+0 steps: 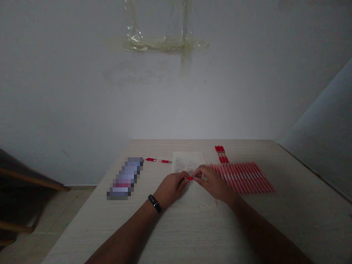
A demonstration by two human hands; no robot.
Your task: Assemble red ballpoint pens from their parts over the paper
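Nearest the camera, two bare forearms reach forward over the pale wood-grain surface [288, 220], a black band [154, 203] on the left wrist. Just beyond it the left hand [172, 187] and right hand [213, 181] meet fingertip to fingertip, each grip pinched narrow on one end of a slim red plastic pen [190, 178], held level just above a creased white paper sheet [188, 161] that lies under and beyond the grip. The work looks like fitting or checking a single pen part, though the fingers hide the joint. That calls for a fine, steady pinch with both ends kept in line. Right of the grip, near it, lies a tight row of pink-red pens [243, 177], and past that row three red-capped pens [221, 154]. Left of the grip sits a blurred oblong box [125, 178], and beyond that box a lone red-and-white pen [158, 160]. Farthest off, yellowed clear tape [165, 40] clings to the grey wall
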